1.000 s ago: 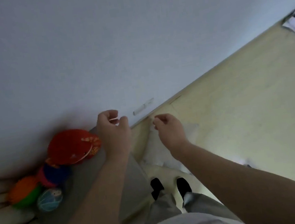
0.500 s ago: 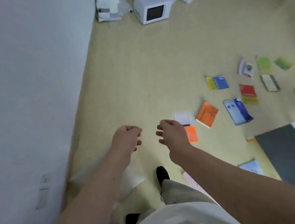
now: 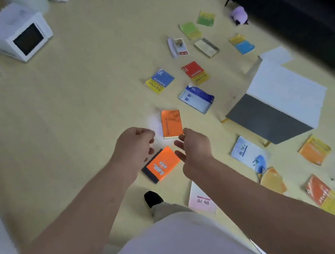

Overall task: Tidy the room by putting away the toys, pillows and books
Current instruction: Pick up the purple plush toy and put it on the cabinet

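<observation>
A: Where's the nearest book?

B: The flat orange paperback with the black spine (image 3: 160, 164) lies on the pale yellow floor (image 3: 85, 99), below both hands; another orange book (image 3: 171, 123) lies at twelve o'clock.

A: The hands?

B: Left hand (image 3: 133, 151) loosely curled, right hand (image 3: 195, 147) half-spread, both empty, likely poised to gather.

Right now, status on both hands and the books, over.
Left hand loosely curled, empty; right hand open, empty. Both above the orange book with the dark spine. Many more books loose on the floor. Nothing blocking.
</observation>
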{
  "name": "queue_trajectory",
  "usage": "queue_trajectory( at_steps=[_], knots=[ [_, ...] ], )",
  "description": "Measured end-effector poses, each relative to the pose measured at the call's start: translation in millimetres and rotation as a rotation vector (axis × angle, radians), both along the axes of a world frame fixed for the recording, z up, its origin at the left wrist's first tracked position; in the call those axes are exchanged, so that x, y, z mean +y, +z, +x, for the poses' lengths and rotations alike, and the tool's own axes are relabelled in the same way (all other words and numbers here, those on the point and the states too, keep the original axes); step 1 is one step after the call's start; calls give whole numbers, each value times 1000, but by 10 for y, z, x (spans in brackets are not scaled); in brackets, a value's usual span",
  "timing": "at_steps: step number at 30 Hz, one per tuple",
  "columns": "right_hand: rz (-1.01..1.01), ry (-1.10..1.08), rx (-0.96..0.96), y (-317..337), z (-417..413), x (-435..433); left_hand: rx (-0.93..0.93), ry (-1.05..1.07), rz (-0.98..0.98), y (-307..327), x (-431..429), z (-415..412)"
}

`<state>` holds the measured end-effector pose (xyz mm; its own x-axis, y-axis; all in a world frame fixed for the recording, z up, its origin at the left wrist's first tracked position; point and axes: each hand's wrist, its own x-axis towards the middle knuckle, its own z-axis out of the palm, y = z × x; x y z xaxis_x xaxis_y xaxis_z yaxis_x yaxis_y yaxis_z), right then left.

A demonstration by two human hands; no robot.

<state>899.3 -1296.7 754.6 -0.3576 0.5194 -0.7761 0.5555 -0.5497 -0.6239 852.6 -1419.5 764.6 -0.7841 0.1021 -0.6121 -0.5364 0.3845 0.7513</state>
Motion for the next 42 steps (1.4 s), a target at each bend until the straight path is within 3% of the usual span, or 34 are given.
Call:
queue_trajectory(
  at_steps=[6,12,21,29,42],
  knots=[
    [-44,-184,42,217,-862,310,131,-48,27,224,377,-950],
    [-17,-355,80,314,-1662,467,112,-109,105,306,487,-1836],
    [40,-689,163,460,-3177,128,59,-442,184,454,495,-3758],
    [87,-957,230,1008,-4376,-229,22,-651,243,912,518,-5193],
    [121,-1315,286,583,-6498,421,48,-1017,223,652,1481,-7347]
  ],
)
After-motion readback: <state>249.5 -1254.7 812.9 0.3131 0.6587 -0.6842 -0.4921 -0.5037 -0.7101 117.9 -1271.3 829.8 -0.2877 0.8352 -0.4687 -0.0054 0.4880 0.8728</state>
